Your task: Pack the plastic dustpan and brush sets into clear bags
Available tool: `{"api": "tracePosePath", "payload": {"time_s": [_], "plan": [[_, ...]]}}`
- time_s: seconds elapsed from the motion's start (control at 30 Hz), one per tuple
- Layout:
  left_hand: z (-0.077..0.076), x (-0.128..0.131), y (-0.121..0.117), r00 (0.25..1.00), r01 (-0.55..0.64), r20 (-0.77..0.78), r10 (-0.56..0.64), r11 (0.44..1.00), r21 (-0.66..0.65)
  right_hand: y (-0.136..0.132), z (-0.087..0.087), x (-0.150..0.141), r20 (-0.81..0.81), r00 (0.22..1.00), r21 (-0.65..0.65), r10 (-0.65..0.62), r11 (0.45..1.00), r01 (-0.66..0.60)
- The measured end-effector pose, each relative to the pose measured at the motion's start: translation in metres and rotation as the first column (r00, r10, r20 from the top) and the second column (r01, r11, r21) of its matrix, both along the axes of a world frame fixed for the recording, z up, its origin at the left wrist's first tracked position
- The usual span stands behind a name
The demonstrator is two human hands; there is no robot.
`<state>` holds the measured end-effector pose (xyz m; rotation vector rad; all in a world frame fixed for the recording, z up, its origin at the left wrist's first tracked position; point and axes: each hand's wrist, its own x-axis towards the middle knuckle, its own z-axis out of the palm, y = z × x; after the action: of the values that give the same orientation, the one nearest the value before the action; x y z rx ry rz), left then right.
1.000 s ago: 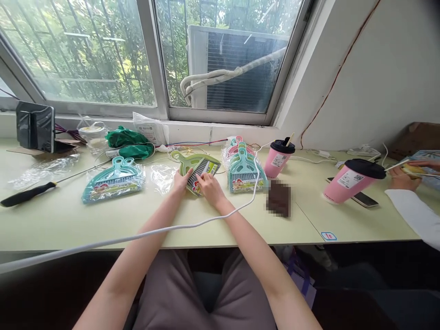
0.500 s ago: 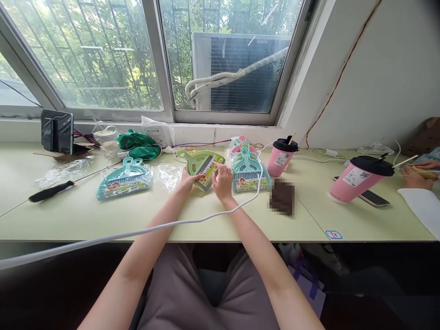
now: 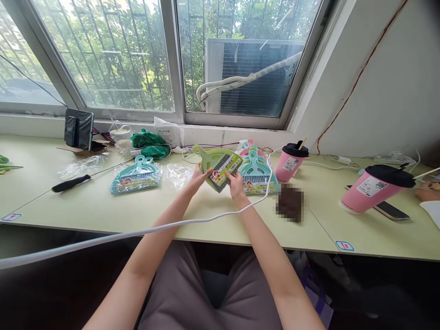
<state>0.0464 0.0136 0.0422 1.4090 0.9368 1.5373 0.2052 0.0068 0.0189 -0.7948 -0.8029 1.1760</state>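
A green dustpan and brush set (image 3: 220, 164) with a printed label is held tilted above the table. My left hand (image 3: 198, 179) grips its left edge, thumb on the front. On the lower right edge, my right hand (image 3: 236, 184) is closed with its thumb over the label. Right behind my right hand stand wrapped teal dustpan sets (image 3: 256, 170), with a pink one (image 3: 248, 144) at the back. Another wrapped teal dustpan set (image 3: 135, 176) lies to the left, and crumpled clear plastic (image 3: 178, 175) rests between it and my left hand.
A white cable (image 3: 206, 219) crosses in front of my forearms. Two pink cups (image 3: 290, 163) with black lids stand at the right, near a phone (image 3: 390, 210) and a person's sleeve (image 3: 431, 211). A black-handled tool (image 3: 71, 183), green bundle (image 3: 151, 143) and device on a stand (image 3: 79, 129) are at left.
My right hand has moved from the label's face to the dustpan's lower right edge. The dustpan set has turned a little. My view has shifted left.
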Motion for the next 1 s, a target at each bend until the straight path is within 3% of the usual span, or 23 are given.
{"api": "tracePosePath", "payload": {"time_s": [0.07, 0.13, 0.17, 0.2, 0.27, 0.37, 0.47, 0.53, 0.7, 0.77, 0.87, 1.0], "plan": [[0.005, -0.018, -0.001, 0.975, -0.178, -0.118, 0.188, 0.980, 0.089, -0.001, 0.003, 0.005, -0.046, 0.998, 0.002, -0.032, 0.999, 0.033], [0.006, -0.043, -0.005, 0.860, -0.392, -0.257, 0.440, 0.894, 0.218, -0.002, 0.006, 0.009, -0.085, 0.995, 0.001, -0.048, 0.999, 0.049], [0.005, -0.057, -0.007, 0.783, -0.441, -0.368, 0.501, 0.865, 0.240, -0.002, 0.007, 0.011, -0.103, 0.993, 0.000, -0.050, 0.999, 0.050], [0.002, -0.071, -0.009, 0.714, -0.451, -0.491, 0.500, 0.864, 0.224, -0.003, 0.008, 0.011, -0.121, 0.991, 0.000, -0.050, 0.999, 0.050], [-0.005, -0.093, -0.012, 0.620, -0.396, -0.697, 0.360, 0.911, 0.117, -0.003, 0.008, 0.010, -0.151, 0.988, 0.005, -0.044, 0.999, 0.046], [-0.014, -0.107, -0.008, 0.622, -0.125, -0.778, 0.087, 0.992, 0.011, -0.002, 0.005, 0.005, -0.159, 0.987, 0.006, -0.029, 1.000, 0.030], [-0.017, -0.095, 0.005, 0.663, 0.031, -0.749, 0.007, 0.999, 0.037, 0.000, 0.002, 0.002, -0.129, 0.991, -0.007, -0.022, 1.000, 0.022], [-0.016, -0.080, 0.013, 0.599, 0.017, -0.800, 0.046, 0.997, 0.071, 0.000, 0.000, 0.003, -0.099, 0.994, -0.027, -0.035, 0.999, 0.032], [-0.016, -0.053, 0.016, 0.147, -0.063, -0.961, 0.232, 0.972, 0.225, -0.001, -0.001, 0.009, -0.001, 0.997, -0.138, -0.078, 0.987, 0.077], [-0.015, -0.054, 0.009, 0.026, -0.101, -0.965, 0.261, 0.961, 0.257, -0.002, -0.002, 0.009, 0.051, 0.996, -0.176, -0.071, 0.981, 0.079], [-0.013, -0.064, -0.001, -0.066, -0.210, -0.965, 0.253, 0.942, 0.262, -0.002, -0.003, 0.006, 0.106, 0.994, -0.222, -0.023, 0.974, 0.046], [-0.010, -0.077, -0.006, -0.091, -0.341, -0.963, 0.253, 0.901, 0.269, -0.003, -0.003, 0.001, 0.126, 0.988, -0.266, 0.084, 0.963, -0.048]]}}
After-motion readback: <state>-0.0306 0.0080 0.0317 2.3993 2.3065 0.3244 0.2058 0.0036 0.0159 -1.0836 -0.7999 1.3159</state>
